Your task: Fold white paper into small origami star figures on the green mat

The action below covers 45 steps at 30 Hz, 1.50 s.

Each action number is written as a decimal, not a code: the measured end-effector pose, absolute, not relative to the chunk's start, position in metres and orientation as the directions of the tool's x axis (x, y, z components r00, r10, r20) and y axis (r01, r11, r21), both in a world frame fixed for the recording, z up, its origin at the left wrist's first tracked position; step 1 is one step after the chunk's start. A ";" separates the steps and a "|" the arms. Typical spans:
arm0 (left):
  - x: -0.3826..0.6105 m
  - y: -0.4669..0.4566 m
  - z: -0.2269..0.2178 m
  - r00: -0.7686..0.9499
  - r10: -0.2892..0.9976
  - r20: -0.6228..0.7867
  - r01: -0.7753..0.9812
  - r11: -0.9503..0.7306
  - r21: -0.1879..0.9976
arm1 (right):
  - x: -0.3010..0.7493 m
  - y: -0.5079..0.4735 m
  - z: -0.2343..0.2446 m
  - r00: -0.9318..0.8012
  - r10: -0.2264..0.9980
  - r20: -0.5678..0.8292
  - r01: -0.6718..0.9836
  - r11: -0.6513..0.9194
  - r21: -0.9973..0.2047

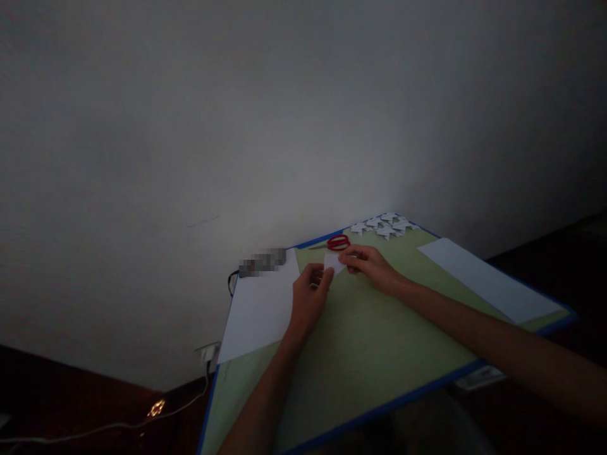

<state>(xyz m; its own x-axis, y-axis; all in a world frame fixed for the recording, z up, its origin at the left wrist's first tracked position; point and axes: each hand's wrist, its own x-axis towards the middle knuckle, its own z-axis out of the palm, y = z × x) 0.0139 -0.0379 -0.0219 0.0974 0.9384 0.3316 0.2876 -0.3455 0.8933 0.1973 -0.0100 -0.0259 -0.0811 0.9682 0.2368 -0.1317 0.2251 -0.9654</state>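
Observation:
A small piece of white paper (333,261) is held up over the table between my two hands. My left hand (312,291) pinches its lower left part between thumb and fingers. At its right edge, my right hand (370,264) grips it with the fingertips. Just behind the paper lies a pair of scissors (338,242) with red handles, the blades pointing left. Several star-like folded white paper pieces (386,225) rest in a group at the far corner of the table.
The pale green table (360,354) has blue edging and stands against a grey wall (303,126). White sheets lie at its left (260,316) and right (488,278). A dark, pixelated object (263,262) sits at the back left. A white cable (118,426) runs to a wall plug (208,354).

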 end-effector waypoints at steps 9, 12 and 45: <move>0.012 -0.035 -0.025 0.123 0.942 0.313 0.273 -0.335 0.902 | 0.197 -0.011 -0.027 -0.250 0.917 0.312 0.038 0.331 -0.943; 0.011 -0.034 -0.026 0.134 0.939 0.316 0.267 -0.342 0.901 | 0.198 -0.009 -0.030 -0.259 0.901 0.349 0.038 0.370 -0.928; 0.010 -0.030 -0.024 0.063 0.913 0.403 0.359 -0.397 0.845 | 0.194 -0.011 -0.036 -0.317 0.879 0.356 0.164 0.420 -0.892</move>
<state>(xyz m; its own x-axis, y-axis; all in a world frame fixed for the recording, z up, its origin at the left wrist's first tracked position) 0.0096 -0.0301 -0.0242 0.0627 0.9130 0.4031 0.3585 -0.3975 0.8447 0.1940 -0.0107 -0.0362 -0.3168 0.8793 0.3556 0.1644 0.4201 -0.8925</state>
